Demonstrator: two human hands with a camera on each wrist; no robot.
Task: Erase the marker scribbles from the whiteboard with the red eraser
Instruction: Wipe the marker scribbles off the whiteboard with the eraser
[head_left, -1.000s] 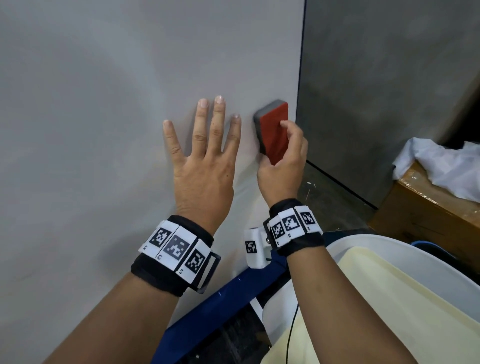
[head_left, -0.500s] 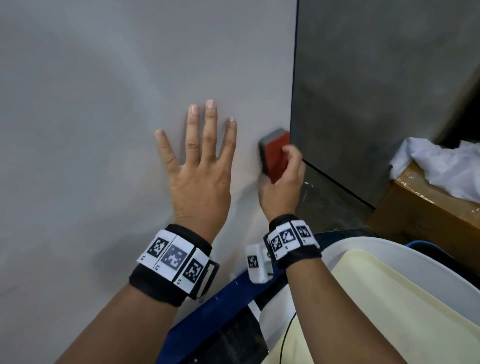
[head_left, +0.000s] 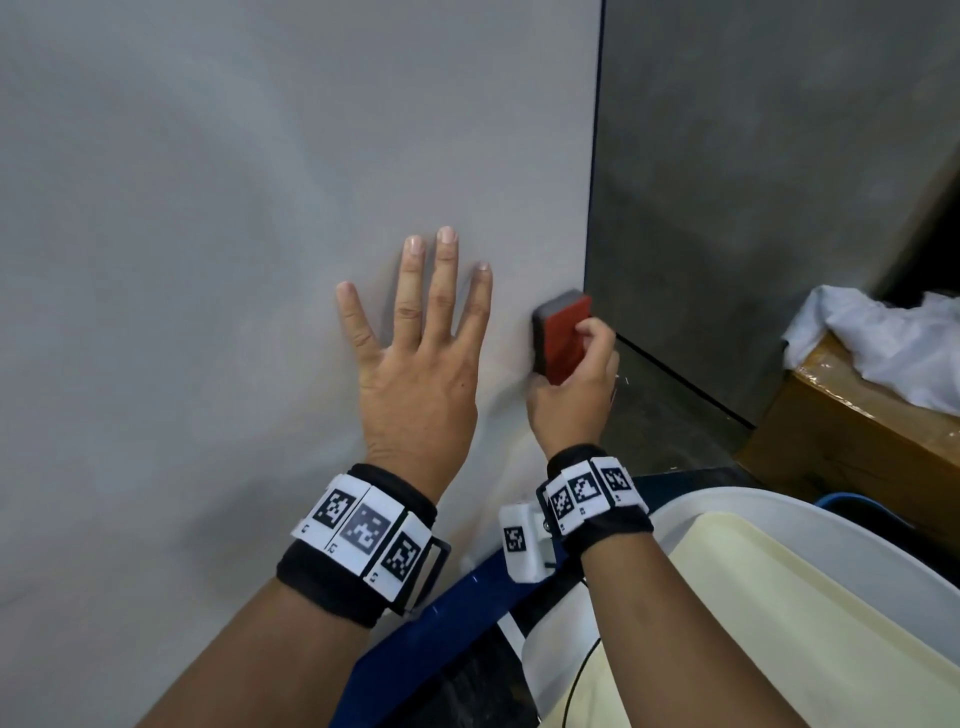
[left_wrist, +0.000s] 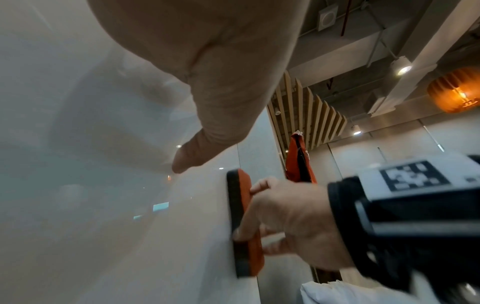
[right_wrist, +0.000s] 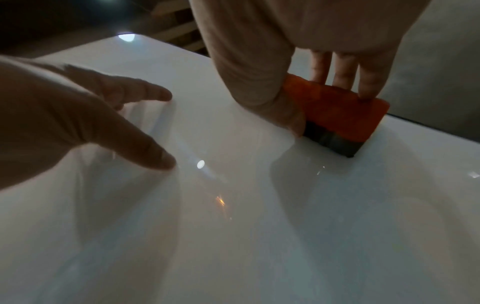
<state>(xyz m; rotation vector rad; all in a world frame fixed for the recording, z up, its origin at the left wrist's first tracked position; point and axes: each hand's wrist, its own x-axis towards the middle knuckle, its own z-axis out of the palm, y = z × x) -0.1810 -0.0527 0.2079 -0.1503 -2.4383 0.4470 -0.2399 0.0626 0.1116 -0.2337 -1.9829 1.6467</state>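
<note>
The whiteboard (head_left: 234, 234) fills the left of the head view and stands upright; I see no marker lines on it in any view. My right hand (head_left: 571, 384) grips the red eraser (head_left: 563, 338), whose dark felt side lies against the board close to its right edge. From the right wrist view, thumb and fingers pinch the eraser (right_wrist: 340, 115) from both sides. My left hand (head_left: 415, 364) is pressed flat on the board with fingers spread, just left of the eraser. The left wrist view has the eraser (left_wrist: 244, 222) edge-on against the whiteboard (left_wrist: 103, 205).
A dark blue frame (head_left: 447, 618) runs along the board's lower edge. Right of the board is a grey wall (head_left: 753, 182). A cardboard box (head_left: 841, 441) with white cloth (head_left: 893, 343) on it stands at the right. A white and cream seat (head_left: 779, 597) is below my right arm.
My right hand has slid the eraser down the board along its right edge. The left hand has stayed flat on the board.
</note>
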